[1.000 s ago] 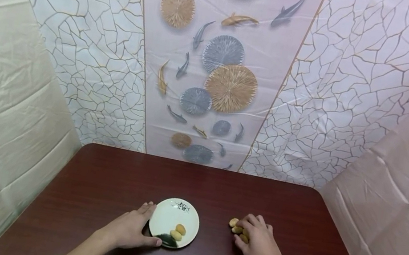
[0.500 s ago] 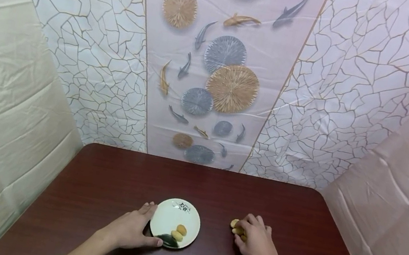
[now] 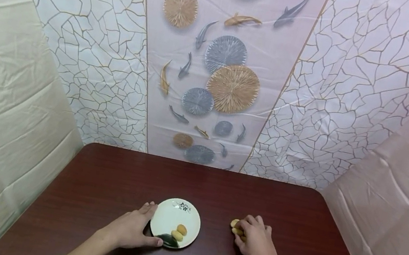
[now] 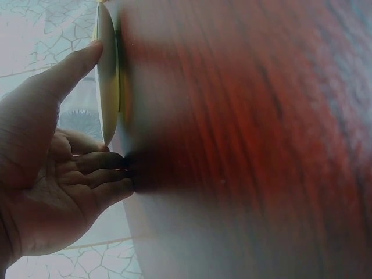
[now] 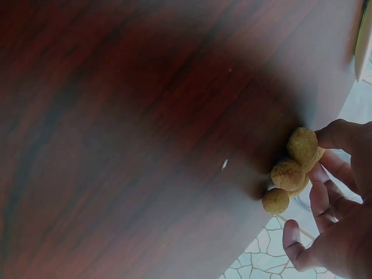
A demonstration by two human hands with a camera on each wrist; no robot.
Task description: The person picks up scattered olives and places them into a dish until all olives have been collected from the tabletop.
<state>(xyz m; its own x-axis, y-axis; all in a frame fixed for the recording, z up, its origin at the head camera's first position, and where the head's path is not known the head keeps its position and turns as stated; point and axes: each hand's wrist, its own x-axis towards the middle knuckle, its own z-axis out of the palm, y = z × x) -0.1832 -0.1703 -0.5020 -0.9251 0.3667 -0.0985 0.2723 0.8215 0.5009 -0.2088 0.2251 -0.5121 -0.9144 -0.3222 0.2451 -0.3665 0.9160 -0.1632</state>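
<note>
The right hand (image 3: 255, 244) risked scattering the small, tan, rounded, nut-like pieces (image 5: 288, 174), since they sat bunched loosely on the glossy dark red-brown desk (image 3: 218, 190); its bent fingers and thumb seemed to pinch one of them. The left hand (image 3: 132, 227), spread wide, braced the rim of the round white patterned plate (image 3: 168, 217) holding two yellowish oval pieces (image 3: 177, 235); uneven pressure there could have tilted it.
</note>
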